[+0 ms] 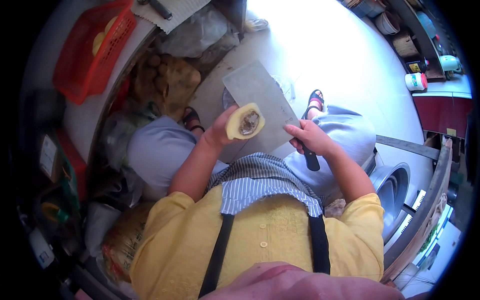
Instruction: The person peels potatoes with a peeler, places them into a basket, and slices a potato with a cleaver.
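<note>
My left hand (218, 129) is closed around a peeled, cut potato (233, 125). Its cut face is turned up and has a dark brown, hollow-looking patch in the middle. In my right hand (315, 137) is a cleaver with a black handle, gripped where the handle meets the broad blade (267, 102). The blade points up and to the left. Part of it lies behind the potato, and I cannot tell whether the two touch. Below my hands a striped apron (270, 187) covers my lap.
A red plastic basket (112, 47) with yellowish peeled pieces stands on the left counter. Under it, an open bag (180, 80) holds several round brown potatoes beside clear plastic bags (195, 32). Metal basins (392, 187) are at my right. A white jar (415, 81) stands farther right.
</note>
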The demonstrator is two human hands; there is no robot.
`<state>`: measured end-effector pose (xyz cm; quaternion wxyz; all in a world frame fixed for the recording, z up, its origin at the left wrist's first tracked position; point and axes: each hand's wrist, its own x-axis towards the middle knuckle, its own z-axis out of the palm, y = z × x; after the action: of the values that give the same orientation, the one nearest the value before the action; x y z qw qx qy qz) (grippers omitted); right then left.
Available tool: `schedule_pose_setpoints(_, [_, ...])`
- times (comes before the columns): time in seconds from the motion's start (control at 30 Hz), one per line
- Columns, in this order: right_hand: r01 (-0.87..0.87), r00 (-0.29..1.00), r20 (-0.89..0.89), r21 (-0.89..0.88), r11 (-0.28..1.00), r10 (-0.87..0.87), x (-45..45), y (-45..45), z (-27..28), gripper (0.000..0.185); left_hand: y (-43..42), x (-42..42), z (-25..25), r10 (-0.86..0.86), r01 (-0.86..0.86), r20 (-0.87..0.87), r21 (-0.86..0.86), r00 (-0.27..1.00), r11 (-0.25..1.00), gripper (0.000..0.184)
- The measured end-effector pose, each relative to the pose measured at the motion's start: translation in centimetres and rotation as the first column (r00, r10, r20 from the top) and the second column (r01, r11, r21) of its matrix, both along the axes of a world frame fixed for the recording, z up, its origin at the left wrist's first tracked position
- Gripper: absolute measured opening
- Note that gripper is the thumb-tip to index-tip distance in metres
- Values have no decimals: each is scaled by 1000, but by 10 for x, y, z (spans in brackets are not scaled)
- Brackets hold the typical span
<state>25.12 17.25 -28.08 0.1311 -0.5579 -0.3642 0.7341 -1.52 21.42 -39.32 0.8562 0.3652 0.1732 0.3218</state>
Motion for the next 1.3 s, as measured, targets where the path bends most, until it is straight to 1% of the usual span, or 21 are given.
schedule_pose_setpoints(0.03, [-2, 1000, 2, 0, 1000, 2, 0, 0, -2, 32, 0, 0, -2, -23, 24, 12, -21, 1000, 999, 60])
schedule_pose_setpoints(0.07, [18, 999, -35, -1, 1000, -18, -1, -1, -6, 32, -1, 3, 4, 80, -56, -91, 238, 993, 970, 64])
schedule_pose_setpoints(0.1, [41, 997, -72, -1, 999, -41, -1, -2, -11, 32, -2, 8, 9, 205, -102, -162, 487, 965, 867, 68])
schedule_pose_setpoints(0.13, [65, 994, -88, -3, 998, -65, -3, -4, -15, 31, -4, 13, 12, 204, -101, -160, 489, 966, 866, 68])
schedule_pose_setpoints(0.2, [110, 988, -109, -6, 994, -110, -11, -10, -25, 31, -8, 21, 15, 346, -292, -22, 488, 938, 823, 67])
schedule_pose_setpoints(0.23, [153, 979, -132, -13, 988, -154, -14, -11, -28, 31, -8, 22, 14, 348, -292, -26, 487, 937, 823, 67])
schedule_pose_setpoints(0.33, [128, 985, -115, -31, 991, -130, -14, -3, -27, 32, -2, 18, 11, 314, -342, 138, 352, 940, 871, 71])
schedule_pose_setpoints(0.4, [58, 994, -90, -58, 997, -64, -7, 8, -24, 32, 7, 10, 12, 152, -107, -75, 423, 985, 900, 58])
schedule_pose_setpoints(0.43, [60, 994, -89, -57, 997, -64, -7, 11, -22, 32, 9, 9, 7, 151, -106, -74, 424, 986, 899, 58])
schedule_pose_setpoints(0.47, [35, 997, -64, -61, 998, -39, -6, 13, -21, 32, 12, 11, 3, 48, -48, -1, 31, 999, 998, 51])
schedule_pose_setpoints(0.53, [18, 997, -74, -91, 996, -24, -3, 15, -26, 31, 13, 14, -4, -18, 57, 109, -360, 994, 931, 47])
schedule_pose_setpoints(0.6, [56, 993, -101, -86, 995, -64, -7, 12, -33, 30, 16, 18, 4, -5, 145, 244, -560, 970, 816, 51])
schedule_pose_setpoints(0.7, [122, 979, -155, -79, 989, -133, -13, 10, -41, 30, 15, 19, -3, 61, 117, 281, -574, 958, 811, 56])
schedule_pose_setpoints(0.83, [73, 994, -75, -56, 996, -77, -7, 18, -34, 29, 17, 15, -12, 5, 134, 264, -507, 965, 852, 51])
schedule_pose_setpoints(0.87, [45, 999, -30, -30, 999, -46, -5, 19, -32, 30, 16, 14, -15, -10, 52, 97, -442, 995, 896, 53])
schedule_pose_setpoints(0.93, [34, 999, -2, 4, 999, -34, -3, 21, -25, 30, 18, 13, -23, -3, -22, -69, -357, 998, 934, 54])
schedule_pose_setpoints(1.0, [24, 999, 24, 30, 999, -24, -1, 21, -25, 30, 22, 16, -11, -44, 193, 268, -560, 962, 805, 53])
schedule_pose_setpoints(1.13, [71, 997, 18, 82, 994, -72, -2, 21, -29, 29, 23, 19, -16, -12, 183, 289, -572, 957, 800, 50])
schedule_pose_setpoints(1.2, [108, 994, 2, 100, 989, -108, -3, 21, -27, 29, 24, 23, -11, 50, 172, 343, -586, 938, 791, 48])
schedule_pose_setpoints(1.27, [274, 962, -3, 65, 960, -274, -4, 21, -25, 26, 31, 23, -7, 30, 157, 313, -554, 949, 818, 47])
schedule_pose_setpoints(1.3, [272, 962, -1, 63, 960, -273, -3, 20, -26, 26, 33, 22, -6, 19, 137, 283, -519, 959, 844, 47])
